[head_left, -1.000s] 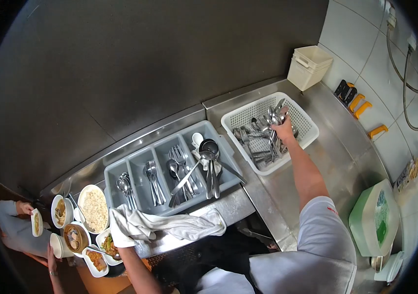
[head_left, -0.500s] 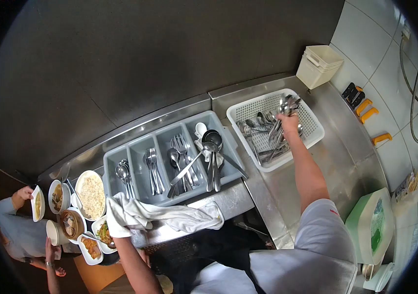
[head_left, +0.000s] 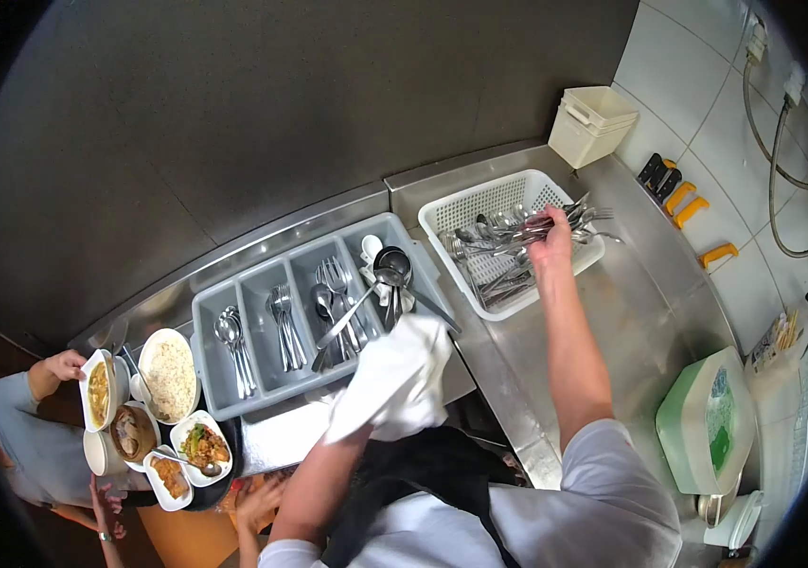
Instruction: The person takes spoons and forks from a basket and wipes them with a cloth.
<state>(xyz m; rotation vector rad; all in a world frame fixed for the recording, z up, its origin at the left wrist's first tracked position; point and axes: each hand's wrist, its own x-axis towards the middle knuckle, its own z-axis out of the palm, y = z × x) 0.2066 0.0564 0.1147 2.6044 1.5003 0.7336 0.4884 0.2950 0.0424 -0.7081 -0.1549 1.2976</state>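
Note:
My right hand (head_left: 552, 237) is closed around a bunch of metal cutlery (head_left: 517, 230), held level over the white perforated basket (head_left: 440, 216). Fork tines show at the bunch's right end. More cutlery (head_left: 503, 281) lies loose in the basket. Draped over my left hand and lifted with it is a white cloth (head_left: 402, 374), at the front of the grey cutlery tray (head_left: 224, 405); the cloth hides my fingers. Spoons (head_left: 236, 346), forks (head_left: 283, 322), larger serving cutlery (head_left: 336, 293) and black ladles (head_left: 391, 265) sit in separate tray compartments.
At left, another person's hand (head_left: 65, 364) holds a dish of yellow food (head_left: 98, 391). A rice bowl (head_left: 169, 374) and several dishes stand nearby. Cream containers (head_left: 593, 128) are at the back, orange-handled tools (head_left: 683, 201) on the wall, a green-and-white tub (head_left: 707, 421) at right.
My left hand has raised the white cloth and brought it right. My right hand has turned the cutlery bunch from upright to level. The other person's dish has moved right, toward the other dishes.

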